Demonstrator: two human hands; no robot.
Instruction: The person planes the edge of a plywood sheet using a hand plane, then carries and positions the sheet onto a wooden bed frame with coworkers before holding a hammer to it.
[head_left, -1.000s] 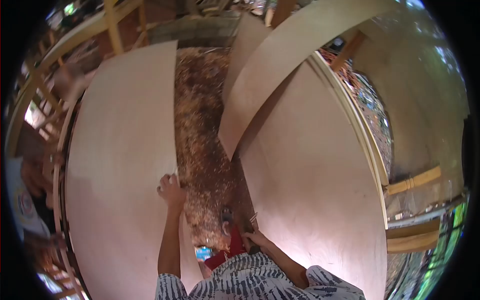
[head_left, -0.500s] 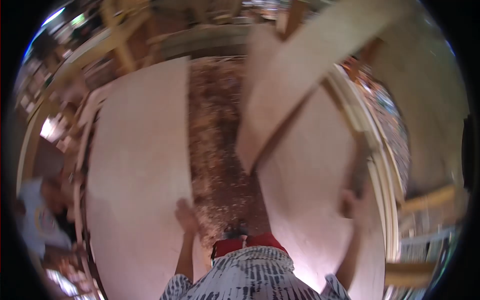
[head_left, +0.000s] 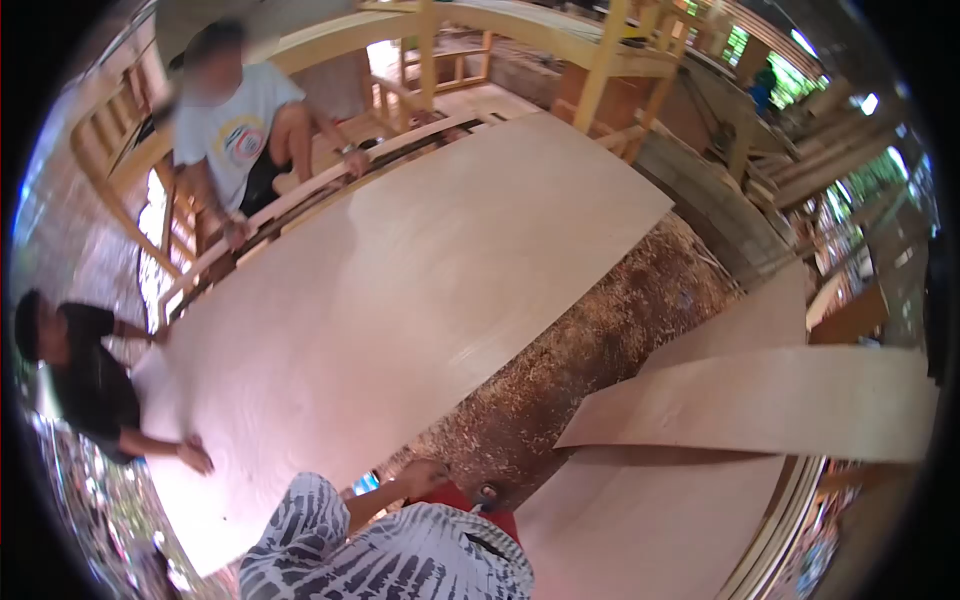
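Note:
My left hand (head_left: 424, 478) is low in the middle, in front of my red shorts and near the inner edge of a large pale plywood sheet (head_left: 400, 270). Its fingers are too indistinct to tell whether they hold anything. My right hand is out of view. On the lower right lies another plywood sheet (head_left: 640, 520), with a curved, narrower strip (head_left: 750, 405) resting over it.
A person in a white shirt (head_left: 235, 130) sits beyond the large sheet, hands at a wooden frame (head_left: 310, 185). Another person in black (head_left: 90, 380) has hands at its left end. Sawdust-covered ground (head_left: 560, 370) runs between the sheets. Wooden framing (head_left: 600, 70) stands behind.
The view has swung left, bringing both people into sight. My right hand, earlier over the right sheet with a blurred dark object, has left view. My left hand is off the left sheet's surface.

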